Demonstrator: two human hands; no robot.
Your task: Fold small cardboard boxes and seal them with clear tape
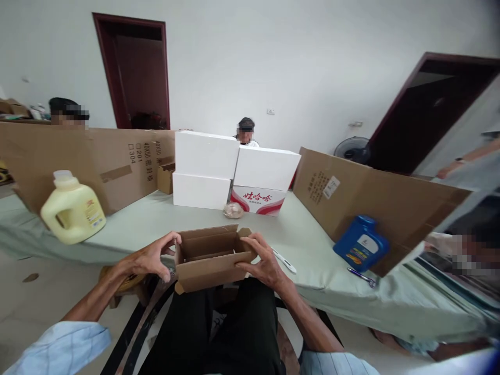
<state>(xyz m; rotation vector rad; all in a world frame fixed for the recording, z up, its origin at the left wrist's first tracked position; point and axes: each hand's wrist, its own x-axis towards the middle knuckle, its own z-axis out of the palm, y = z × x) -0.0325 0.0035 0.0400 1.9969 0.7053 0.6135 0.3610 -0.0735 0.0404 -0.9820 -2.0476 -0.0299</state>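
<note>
I hold a small open brown cardboard box (207,260) over my lap, at the near edge of the table (164,219). My left hand (150,258) grips its left end, thumb and fingers on the flap. My right hand (261,260) clasps the right end, fingers curled over the rim. The flaps stand up and the inside looks empty.
A yellow detergent jug (74,208) stands at the left and a blue bottle (361,244) at the right, each against tall cardboard sheets (375,203). White foam boxes (234,172) are stacked at the back. A white pen (285,261) lies near my right hand. People sit behind the cardboard.
</note>
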